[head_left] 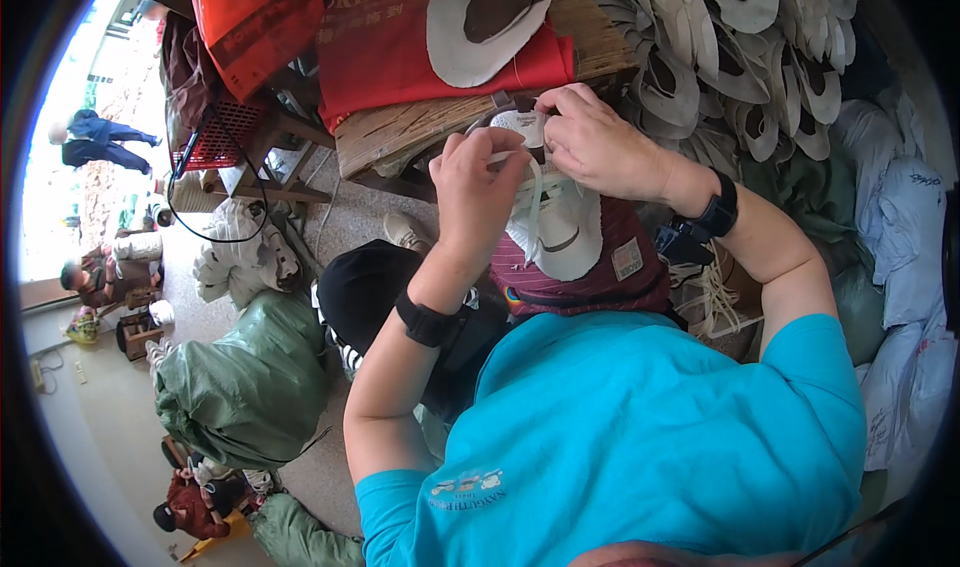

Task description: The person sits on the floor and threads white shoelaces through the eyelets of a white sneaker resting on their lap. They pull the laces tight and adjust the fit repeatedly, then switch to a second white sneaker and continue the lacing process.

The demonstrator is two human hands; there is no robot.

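Observation:
A white shoe upper lies over my lap at the table's edge, its white tongue toward the table. My left hand is closed in a pinch on a pale flat shoelace, which hangs down over the upper. At the other side of the tongue, my right hand has thumb and fingers pinched together at the upper's edge. Its fingertips partly hide what they grip. Under the upper is a maroon striped cloth across my lap.
Another white upper with a brown lining rests on red cloth on the wooden table. Many uppers are heaped at right, beside white sacks. Left are a green sack, a red basket and other people.

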